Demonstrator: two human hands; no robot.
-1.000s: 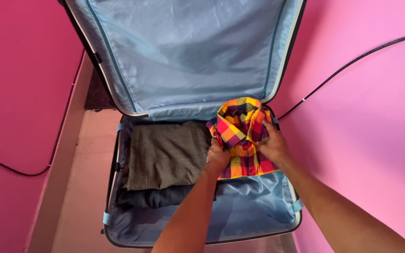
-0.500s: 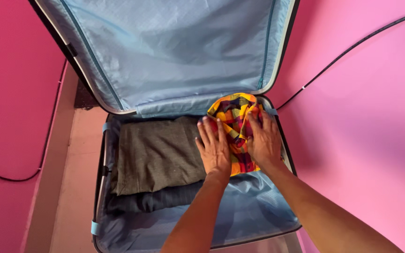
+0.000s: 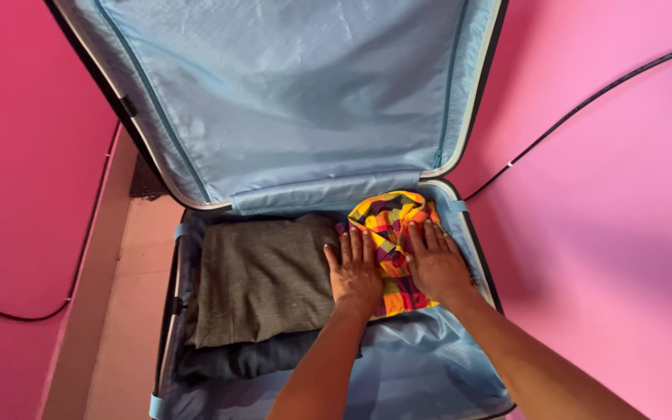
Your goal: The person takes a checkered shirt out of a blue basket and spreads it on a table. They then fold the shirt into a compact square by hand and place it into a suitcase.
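Both hands lie flat, fingers spread, on a folded checked shirt point(image 3: 389, 233) of yellow, red and purple, which sits in the far right corner of the open suitcase point(image 3: 472, 233). The left hand point(image 3: 354, 268) presses its near left edge; the right hand point(image 3: 435, 264) covers its right side (neither grip closes on anything, palms down and open). Just left of the left hand lies a folded grey-brown garment point(image 3: 262, 280), stacked on a darker blue one point(image 3: 243, 359). Beyond the fingers rises the pale blue lined lid point(image 3: 297, 93).

Open suitcase point(image 3: 472, 257) (blue-lined) with folded clothes: grey garment point(image 3: 262, 276), plaid shirt point(image 3: 389, 225).
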